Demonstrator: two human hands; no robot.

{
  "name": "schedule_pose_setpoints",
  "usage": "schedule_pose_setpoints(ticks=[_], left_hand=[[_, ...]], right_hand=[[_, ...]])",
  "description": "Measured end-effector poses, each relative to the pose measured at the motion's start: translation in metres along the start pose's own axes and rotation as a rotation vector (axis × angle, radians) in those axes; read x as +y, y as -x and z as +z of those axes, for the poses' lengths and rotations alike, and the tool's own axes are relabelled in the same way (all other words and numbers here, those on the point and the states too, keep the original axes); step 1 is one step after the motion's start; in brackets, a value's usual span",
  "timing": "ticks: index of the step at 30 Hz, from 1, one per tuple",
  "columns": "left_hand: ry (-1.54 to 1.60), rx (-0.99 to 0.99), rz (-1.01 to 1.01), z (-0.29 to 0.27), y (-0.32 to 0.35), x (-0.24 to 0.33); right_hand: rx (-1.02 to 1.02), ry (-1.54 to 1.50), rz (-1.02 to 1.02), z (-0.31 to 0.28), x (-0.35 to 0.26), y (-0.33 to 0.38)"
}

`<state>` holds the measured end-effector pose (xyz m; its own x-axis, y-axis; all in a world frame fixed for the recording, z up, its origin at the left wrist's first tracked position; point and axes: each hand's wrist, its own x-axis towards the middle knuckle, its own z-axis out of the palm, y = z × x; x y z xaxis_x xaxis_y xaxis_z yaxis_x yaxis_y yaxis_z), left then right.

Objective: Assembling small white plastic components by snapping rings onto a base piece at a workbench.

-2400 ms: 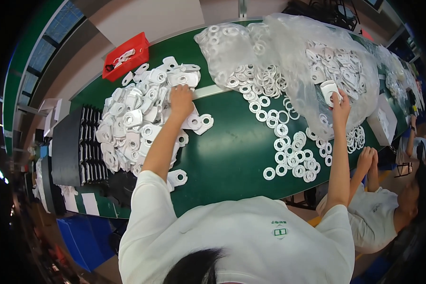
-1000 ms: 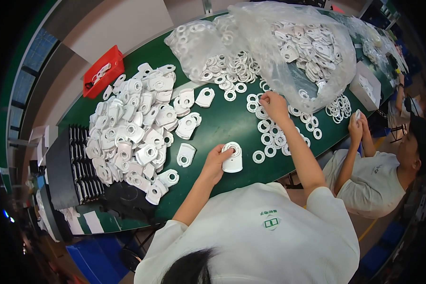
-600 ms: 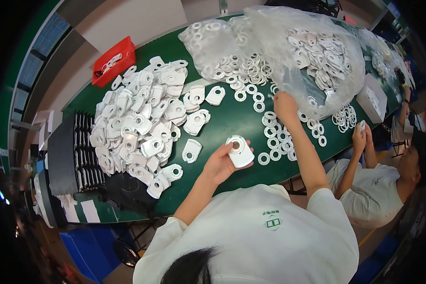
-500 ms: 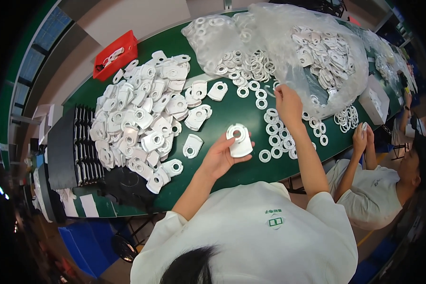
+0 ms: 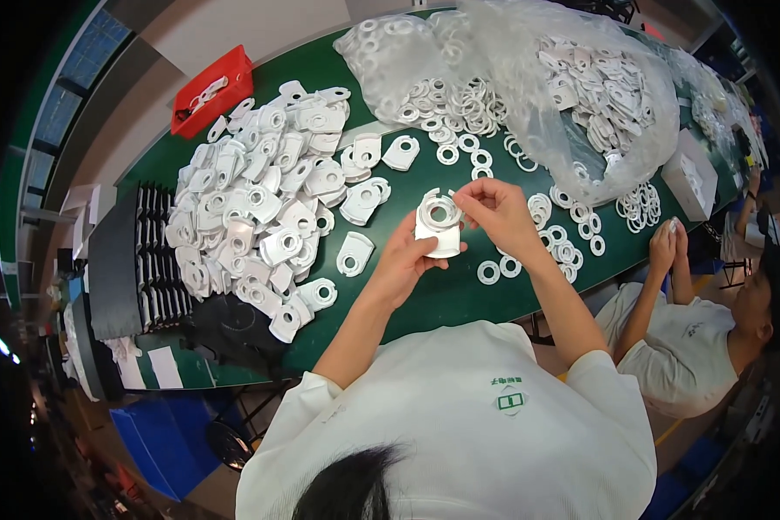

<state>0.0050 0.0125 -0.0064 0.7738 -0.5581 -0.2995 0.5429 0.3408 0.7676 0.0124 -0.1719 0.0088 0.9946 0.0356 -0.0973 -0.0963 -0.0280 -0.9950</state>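
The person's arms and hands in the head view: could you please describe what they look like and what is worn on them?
Both forearms are bare, and the left hand and right hand wear no gloves. No watch or ring shows. Short white sleeves end above the elbows. They belong to a white shirt with a small green mark on it.

- White plastic plate (image 5: 438, 227) — flat, roughly tab-shaped, with a round collar near its top; held above the green table, its lower edge pinched from below, face tilted up toward the camera.
- White ring (image 5: 442, 209) — seated at the plate's collar, fingertips touching its right side.
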Motion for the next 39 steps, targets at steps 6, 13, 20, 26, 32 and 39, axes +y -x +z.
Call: schedule_pose_setpoints(ticks=[6,13,20,26,32,39], left_hand=[[0.012,0.0,0.007,-0.003,0.0,-0.001],[0.006,-0.014,0.017,0.002,0.002,0.002],[-0.185,0.021,0.07,-0.003,0.0,-0.005],[-0.372,0.002,0.059,0.002,0.0,-0.008],[-0.639,0.05,0.185,-0.006,0.007,-0.006],[-0.981,0.062,0.28,-0.018,0.001,-0.019]], right_hand=[[0.005,0.0,0.052,-0.001,0.002,-0.002],[0.008,0.136,-0.028,0.003,0.003,0.001],[-0.053,0.235,0.009,0.001,0.004,0.001],[-0.051,0.133,-0.088,0.005,0.006,-0.002],[-0.277,0.198,-0.072,-0.004,0.008,0.0],[-0.322,0.468,-0.216,0.001,0.023,0.013]])
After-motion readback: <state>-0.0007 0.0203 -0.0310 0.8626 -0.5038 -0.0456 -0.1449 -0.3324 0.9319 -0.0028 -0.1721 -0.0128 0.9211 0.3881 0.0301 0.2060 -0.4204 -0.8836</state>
